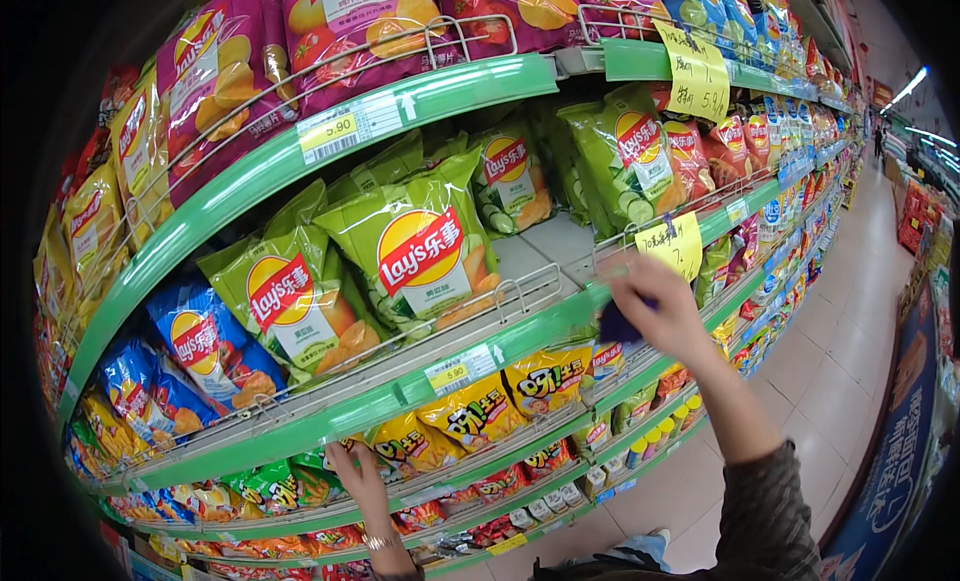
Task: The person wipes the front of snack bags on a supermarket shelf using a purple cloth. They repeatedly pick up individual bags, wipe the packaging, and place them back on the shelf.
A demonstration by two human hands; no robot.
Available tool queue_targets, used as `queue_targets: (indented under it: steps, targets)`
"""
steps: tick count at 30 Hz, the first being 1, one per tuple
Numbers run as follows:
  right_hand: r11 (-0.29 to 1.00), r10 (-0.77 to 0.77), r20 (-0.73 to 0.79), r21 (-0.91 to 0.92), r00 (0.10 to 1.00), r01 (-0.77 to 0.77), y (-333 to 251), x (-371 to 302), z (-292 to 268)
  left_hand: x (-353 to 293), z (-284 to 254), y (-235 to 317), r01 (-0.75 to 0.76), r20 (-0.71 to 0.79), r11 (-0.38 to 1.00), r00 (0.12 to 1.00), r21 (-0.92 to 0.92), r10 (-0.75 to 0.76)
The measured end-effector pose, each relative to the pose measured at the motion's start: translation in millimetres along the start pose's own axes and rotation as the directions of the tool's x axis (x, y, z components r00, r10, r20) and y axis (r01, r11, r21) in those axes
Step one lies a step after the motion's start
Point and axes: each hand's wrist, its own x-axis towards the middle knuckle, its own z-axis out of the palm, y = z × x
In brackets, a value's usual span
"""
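Observation:
My right hand [658,306] is closed on a dark purple-blue cloth [620,326], in front of the green shelf edge and just below a yellow handwritten price card [672,244]. Slight blur softens its fingertips. Lower down, my left hand [358,473] reaches up with its fingers extended against the underside of the green shelf edge [370,418], beside yellow snack bags [405,447]. Green bags of potato chips [425,251] stand on the shelf between and above my hands, behind a low wire rail [525,286]. A bare patch of shelf board [555,243] shows to their right.
Purple chip bags [375,31] fill the shelf above, and blue bags [205,336] stand at the left. Lower shelves hold more snack packets. A tiled aisle [790,381] runs along the right, with a dark blue display stand [895,441] across it.

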Motion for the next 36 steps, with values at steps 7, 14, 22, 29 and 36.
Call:
queue_targets:
  steps: [7, 14, 22, 29, 36]
  targets:
    - [0.777, 0.031, 0.174, -0.624, 0.984, 0.086, 70, 172, 69, -96, -18, -8, -0.044, 0.218, 0.999, 0.975, 0.026, 0.037]
    - [0.677, 0.246, 0.217, -0.736, 0.944, -0.007, 103, 199, 101, -139, -57, -5, 0.213, 0.319, 0.966, 0.935, -0.147, -0.158]
    - [0.637, 0.11, 0.112, -0.771, 0.988, 0.017, 106, 153, 85, -143, -61, 11, 0.477, 0.415, 0.856, 0.833, -0.2, -0.367]
    - [0.695, -0.304, -0.061, -0.697, 0.951, 0.177, 60, 93, 69, -142, -26, -6, 0.53, 0.716, 0.829, 0.648, -0.177, -0.261]
    - [0.535, -0.661, -0.184, -0.796, 0.728, 0.284, 14, 37, 55, -130, -17, 41, 0.444, 0.854, 0.886, 0.505, -0.134, -0.124]
